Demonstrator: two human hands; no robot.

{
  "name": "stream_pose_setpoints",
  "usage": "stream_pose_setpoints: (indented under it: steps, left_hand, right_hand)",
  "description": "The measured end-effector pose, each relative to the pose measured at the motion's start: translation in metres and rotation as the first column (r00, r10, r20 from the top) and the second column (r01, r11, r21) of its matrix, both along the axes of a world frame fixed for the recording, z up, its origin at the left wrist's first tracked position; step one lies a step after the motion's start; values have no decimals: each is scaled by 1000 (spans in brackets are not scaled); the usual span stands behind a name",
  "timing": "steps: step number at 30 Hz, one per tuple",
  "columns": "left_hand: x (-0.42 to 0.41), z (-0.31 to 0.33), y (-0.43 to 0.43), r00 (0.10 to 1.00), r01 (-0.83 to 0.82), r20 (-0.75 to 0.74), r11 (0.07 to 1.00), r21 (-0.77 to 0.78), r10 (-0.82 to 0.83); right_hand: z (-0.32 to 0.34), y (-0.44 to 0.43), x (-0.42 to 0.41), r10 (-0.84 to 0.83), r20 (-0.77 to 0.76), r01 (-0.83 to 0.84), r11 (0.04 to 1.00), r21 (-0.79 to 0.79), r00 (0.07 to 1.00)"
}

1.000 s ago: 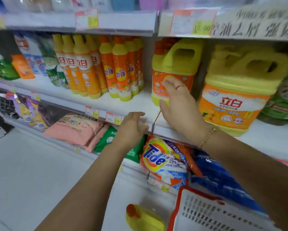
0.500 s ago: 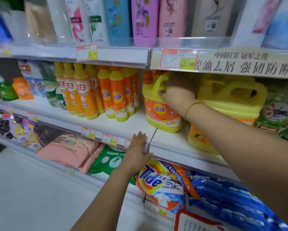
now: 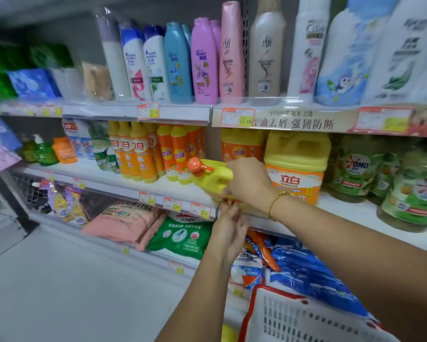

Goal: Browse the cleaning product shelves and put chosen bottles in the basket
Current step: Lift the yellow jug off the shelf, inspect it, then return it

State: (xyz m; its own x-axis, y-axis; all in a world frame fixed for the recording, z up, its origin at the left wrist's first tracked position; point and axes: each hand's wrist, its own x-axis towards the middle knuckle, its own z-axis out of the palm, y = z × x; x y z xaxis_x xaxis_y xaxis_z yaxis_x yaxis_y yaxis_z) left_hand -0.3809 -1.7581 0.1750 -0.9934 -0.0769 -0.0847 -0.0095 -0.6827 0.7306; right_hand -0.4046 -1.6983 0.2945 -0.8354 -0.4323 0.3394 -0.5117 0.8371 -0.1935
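Observation:
My right hand (image 3: pixel 247 182) grips the handle of a big yellow detergent jug (image 3: pixel 213 177) with an orange cap. The jug is tipped over to the left, off the middle shelf (image 3: pixel 158 186). Beneath it, my left hand (image 3: pixel 228 225) reaches up and touches its underside; how its fingers lie is not clear. The white basket (image 3: pixel 303 319) with a red rim hangs at the bottom right, under my right arm. A yellow shape (image 3: pixel 228 333) shows just left of the basket.
A second yellow jug (image 3: pixel 297 166) stands right of the held one, another (image 3: pixel 242 144) behind it. Slim orange-yellow bottles (image 3: pixel 143 151) line the shelf to the left. Shampoo bottles (image 3: pixel 205 60) fill the top shelf. Detergent bags (image 3: pixel 183 235) lie on the low shelf. Pale floor at the left.
My right hand has pulled the jug off the shelf and tipped it leftward. The left hand rose from the shelf edge to the jug's underside. The view tilted upward.

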Motion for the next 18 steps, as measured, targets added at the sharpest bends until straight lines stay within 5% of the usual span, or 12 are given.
stream_pose_setpoints:
  steps: [3,9,18]
  left_hand:
    - [39,11,-3,999,-27,41,999,-41,29]
    - [127,20,-27,989,-41,112,911,-411,94]
    - [210,57,-22,985,71,-60,691,-720,-163]
  right_hand:
    - [23,28,40,73,57,-70,996,-51,996]
    - [77,85,103,218,304,-148,960,-238,927]
    - [119,127,146,434,534,-228,884,-407,726]
